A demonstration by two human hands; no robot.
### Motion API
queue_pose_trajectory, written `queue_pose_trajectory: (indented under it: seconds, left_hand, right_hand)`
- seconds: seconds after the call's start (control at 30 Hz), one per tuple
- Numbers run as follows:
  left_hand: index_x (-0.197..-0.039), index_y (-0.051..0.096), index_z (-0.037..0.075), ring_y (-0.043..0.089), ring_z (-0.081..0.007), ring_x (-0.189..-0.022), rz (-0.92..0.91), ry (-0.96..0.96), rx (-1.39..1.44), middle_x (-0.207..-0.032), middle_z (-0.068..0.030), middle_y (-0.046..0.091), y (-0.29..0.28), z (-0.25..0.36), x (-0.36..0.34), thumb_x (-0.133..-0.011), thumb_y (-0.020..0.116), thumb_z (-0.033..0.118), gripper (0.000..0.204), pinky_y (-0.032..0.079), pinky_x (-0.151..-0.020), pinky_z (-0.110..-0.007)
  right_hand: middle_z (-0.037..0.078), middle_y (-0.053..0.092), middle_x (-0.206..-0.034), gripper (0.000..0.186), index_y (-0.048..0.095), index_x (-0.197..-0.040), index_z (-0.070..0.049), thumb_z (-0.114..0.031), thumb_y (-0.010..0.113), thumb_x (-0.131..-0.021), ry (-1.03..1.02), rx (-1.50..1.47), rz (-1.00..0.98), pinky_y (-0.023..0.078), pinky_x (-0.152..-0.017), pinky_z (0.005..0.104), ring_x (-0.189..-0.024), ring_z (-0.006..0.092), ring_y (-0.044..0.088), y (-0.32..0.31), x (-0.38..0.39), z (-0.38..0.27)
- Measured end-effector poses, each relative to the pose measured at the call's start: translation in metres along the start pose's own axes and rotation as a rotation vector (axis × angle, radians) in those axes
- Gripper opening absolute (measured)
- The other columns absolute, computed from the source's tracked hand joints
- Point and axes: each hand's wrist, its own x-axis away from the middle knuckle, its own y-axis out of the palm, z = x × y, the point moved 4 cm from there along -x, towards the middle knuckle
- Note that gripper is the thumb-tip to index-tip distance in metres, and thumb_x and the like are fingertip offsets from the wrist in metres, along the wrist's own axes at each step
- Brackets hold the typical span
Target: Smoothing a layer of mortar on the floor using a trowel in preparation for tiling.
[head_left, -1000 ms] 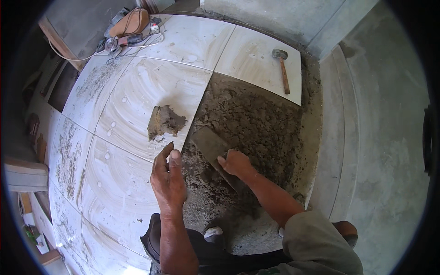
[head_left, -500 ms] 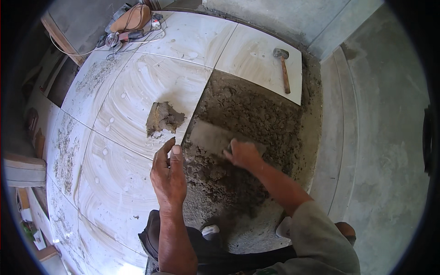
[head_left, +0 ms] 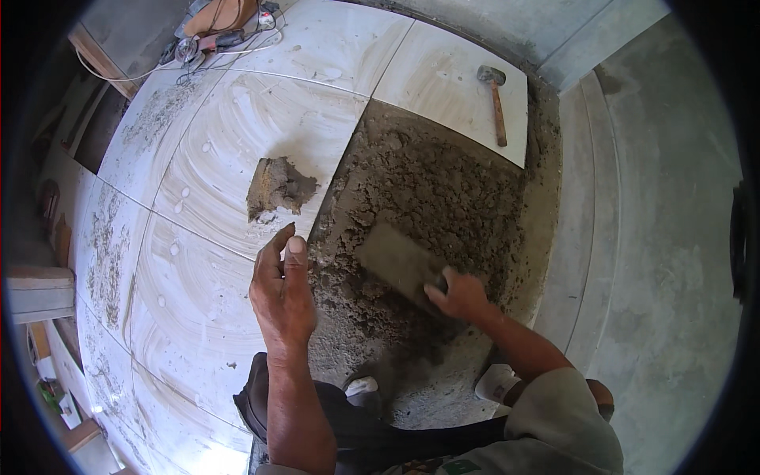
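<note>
My right hand (head_left: 461,295) is closed round the handle of a flat rectangular plastering trowel (head_left: 398,261). Its blade lies over the rough grey-brown mortar bed (head_left: 431,178), tilted down to the right. My left hand (head_left: 283,305) is raised near the bed's left edge, thumb and fingers stretched up and apart, with nothing visible in it. Just beyond its fingertips, a ragged brown lump (head_left: 277,188), crusted with mortar, sits on a white floor tile (head_left: 226,269); its kind is unclear.
A rubber mallet (head_left: 497,111) with a wooden handle lies on the far right tile (head_left: 427,71). An angle grinder (head_left: 207,46) and tangled cables rest at the far left. Along the right runs a concrete ledge (head_left: 582,222). My shoes are close to the near end of the bed.
My right hand has drawn the trowel right and toward me across the mortar, and the blade has turned to a steeper slant. My left hand stays raised in nearly the same place.
</note>
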Motion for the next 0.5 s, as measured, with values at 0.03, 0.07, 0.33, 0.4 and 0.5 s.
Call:
queue_pose_trajectory:
  seconds: [0.03,0.07,0.33,0.4,0.5]
  left_hand:
    - [-0.122,0.058,-0.001,0.063,-0.0171,-0.08,-0.006,-0.004,-0.006,-0.102,-0.0131,0.065,0.001,-0.002,-0.001,-0.096,0.049,0.045,0.054,0.048,-0.067,-0.031]
    - [-0.123,0.058,-0.001,0.063,-0.0168,-0.08,-0.012,-0.008,-0.012,-0.102,-0.013,0.065,0.001,-0.004,-0.002,-0.096,0.049,0.045,0.054,0.048,-0.066,-0.031]
    - [-0.117,0.061,-0.001,0.063,-0.0275,-0.095,-0.077,-0.068,0.029,-0.105,-0.0202,0.064,0.021,0.001,-0.005,-0.095,0.052,0.041,0.048,0.047,-0.085,-0.037]
    - [-0.116,0.061,-0.001,0.063,-0.0271,-0.094,-0.09,-0.074,0.052,-0.104,-0.02,0.064,0.028,0.003,-0.006,-0.095,0.053,0.04,0.047,0.048,-0.084,-0.037]
    - [-0.116,0.061,-0.002,0.064,-0.0265,-0.093,-0.098,-0.086,0.019,-0.103,-0.0197,0.065,0.033,0.005,-0.005,-0.094,0.053,0.04,0.047,0.048,-0.083,-0.036]
  right_hand:
    - [0.025,0.063,-0.074,0.054,0.056,-0.097,0.002,-0.051,0.058,-0.084,-0.036,0.04,-0.061,0.05,-0.068,0.0504,-0.073,0.0429,0.064,0.006,0.018,0.002]
    - [0.025,0.063,-0.074,0.054,0.056,-0.097,0.002,-0.051,0.058,-0.084,-0.029,0.037,-0.066,0.05,-0.068,0.0504,-0.073,0.0429,0.064,0.007,0.03,0.005]
    - [0.021,0.063,-0.07,0.053,0.057,-0.099,0.0,-0.051,0.055,-0.086,-0.341,0.087,-0.638,0.051,-0.069,0.0499,-0.071,0.0412,0.064,0.029,0.075,-0.037]
    - [0.022,0.064,-0.074,0.055,0.057,-0.1,0.0,-0.053,0.055,-0.086,-0.302,0.052,-0.625,0.05,-0.069,0.0504,-0.073,0.0411,0.064,0.072,0.073,-0.031]
    - [0.023,0.064,-0.076,0.054,0.057,-0.1,0.0,-0.052,0.055,-0.086,-0.205,-0.004,-0.525,0.05,-0.07,0.0502,-0.075,0.0407,0.065,0.081,0.058,-0.039]
